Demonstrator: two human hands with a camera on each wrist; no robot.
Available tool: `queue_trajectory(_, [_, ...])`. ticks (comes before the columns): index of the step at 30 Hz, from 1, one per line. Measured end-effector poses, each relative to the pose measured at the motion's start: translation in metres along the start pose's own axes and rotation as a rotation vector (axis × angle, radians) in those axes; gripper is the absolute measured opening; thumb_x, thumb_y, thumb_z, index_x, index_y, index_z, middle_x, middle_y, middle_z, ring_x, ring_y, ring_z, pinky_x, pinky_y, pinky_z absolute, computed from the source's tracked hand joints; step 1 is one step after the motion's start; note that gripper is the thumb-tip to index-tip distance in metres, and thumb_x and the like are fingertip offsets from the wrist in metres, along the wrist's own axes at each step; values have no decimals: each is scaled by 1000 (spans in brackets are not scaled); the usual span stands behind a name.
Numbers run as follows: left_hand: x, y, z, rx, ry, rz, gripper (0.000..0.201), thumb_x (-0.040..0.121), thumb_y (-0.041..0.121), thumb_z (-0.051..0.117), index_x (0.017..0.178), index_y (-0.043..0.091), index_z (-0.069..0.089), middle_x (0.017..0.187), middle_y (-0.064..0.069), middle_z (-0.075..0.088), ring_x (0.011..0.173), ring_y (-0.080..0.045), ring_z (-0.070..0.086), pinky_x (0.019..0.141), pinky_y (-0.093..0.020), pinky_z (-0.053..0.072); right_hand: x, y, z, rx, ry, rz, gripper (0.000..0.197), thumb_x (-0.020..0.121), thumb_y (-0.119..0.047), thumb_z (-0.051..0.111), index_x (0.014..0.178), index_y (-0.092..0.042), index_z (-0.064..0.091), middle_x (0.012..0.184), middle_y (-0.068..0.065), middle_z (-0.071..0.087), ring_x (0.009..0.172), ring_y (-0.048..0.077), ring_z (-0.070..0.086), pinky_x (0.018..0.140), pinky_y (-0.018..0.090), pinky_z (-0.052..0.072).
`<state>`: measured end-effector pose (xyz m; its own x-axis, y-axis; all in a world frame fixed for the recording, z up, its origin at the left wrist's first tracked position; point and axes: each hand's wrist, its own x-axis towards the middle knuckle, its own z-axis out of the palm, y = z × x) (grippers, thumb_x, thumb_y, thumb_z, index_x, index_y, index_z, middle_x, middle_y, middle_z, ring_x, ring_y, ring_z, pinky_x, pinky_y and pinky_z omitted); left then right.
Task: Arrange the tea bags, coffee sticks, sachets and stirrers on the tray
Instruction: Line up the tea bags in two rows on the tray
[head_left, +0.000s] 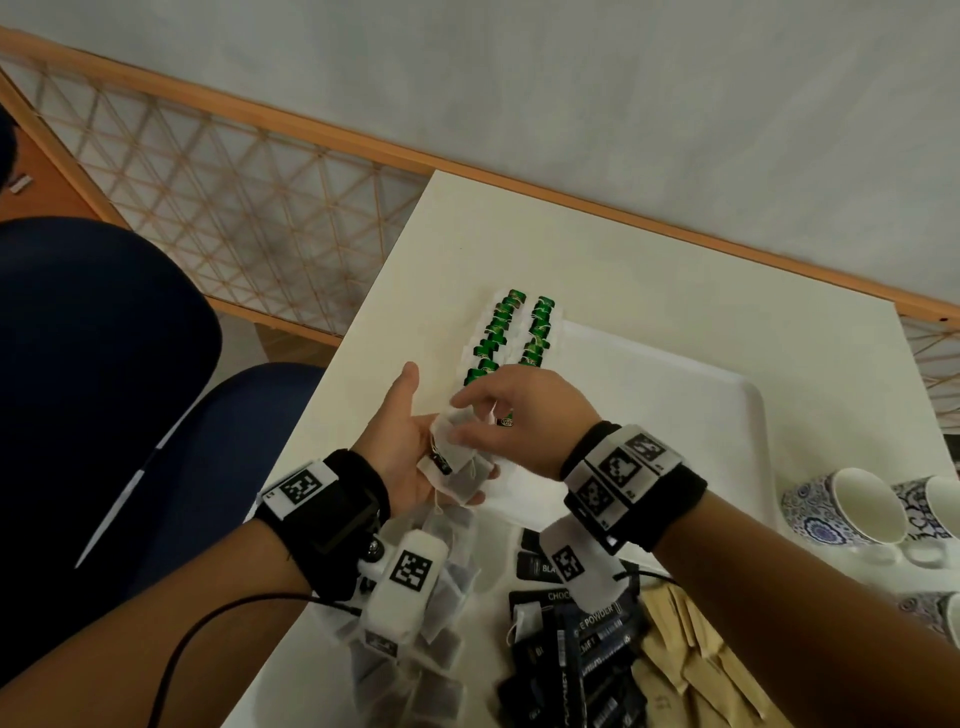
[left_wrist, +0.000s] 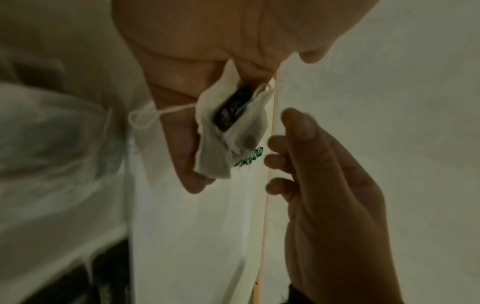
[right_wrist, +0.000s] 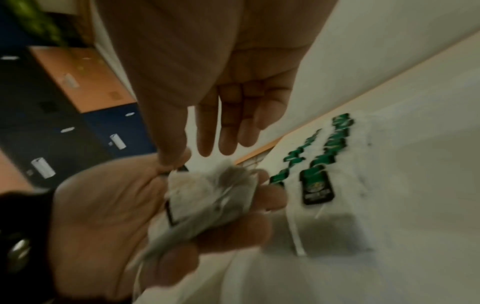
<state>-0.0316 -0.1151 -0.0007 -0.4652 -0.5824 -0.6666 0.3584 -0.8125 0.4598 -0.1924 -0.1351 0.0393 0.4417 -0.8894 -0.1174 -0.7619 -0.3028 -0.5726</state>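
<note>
Left hand (head_left: 400, 457) cups crumpled gauzy tea bags (head_left: 460, 467) (papery); right hand (head_left: 519, 415) pinches one.

**Our two hands meet above the table's near edge**

Our left hand (head_left: 402, 447) lies palm up, thumb pointing away from us, fingers curled loosely under a small bundle of tea bags (head_left: 457, 470). Our right hand (head_left: 519, 415) reaches across from the right, thumb and forefinger pinching the top of that bundle, other fingers extended. Both forearms are bare, and each wrist wears a black band.
</note>
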Motion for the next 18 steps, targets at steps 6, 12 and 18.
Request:
queue_trajectory(6, [-4, -2, 1, 10, -27, -40, 105, 77, 86, 18, 123, 1, 59, 124, -26, 60, 116, -44, 56, 90, -54, 48, -3, -8, 13, -148, -7, 27, 40, 82, -55, 58, 114, -31, 63, 100, -13, 63, 89, 6, 55, 79, 27, 49])
queue_trajectory(12, [-9, -4, 0, 91, 71, 45, 63, 94, 57, 29, 108, 5, 62, 101, -24, 66, 90, -38, 63, 67, -44, 54, -4, 1, 7, 40, -8, 107, 28, 91, -14, 51, 109, -22, 71, 108, -6, 70, 86, 4, 61, 75, 11, 44])
queue_trajectory(18, [-5, -3, -4, 227, 147, 132, 50, 78, -1, 58, 124, 18, 54, 111, -19, 64, 81, -31, 65, 63, -38, 53, -6, 4, -8, 225, 37, 97, 33, 88, -10, 61, 116, -26, 63, 75, -9, 66, 64, -10, 55, 62, 5, 42])
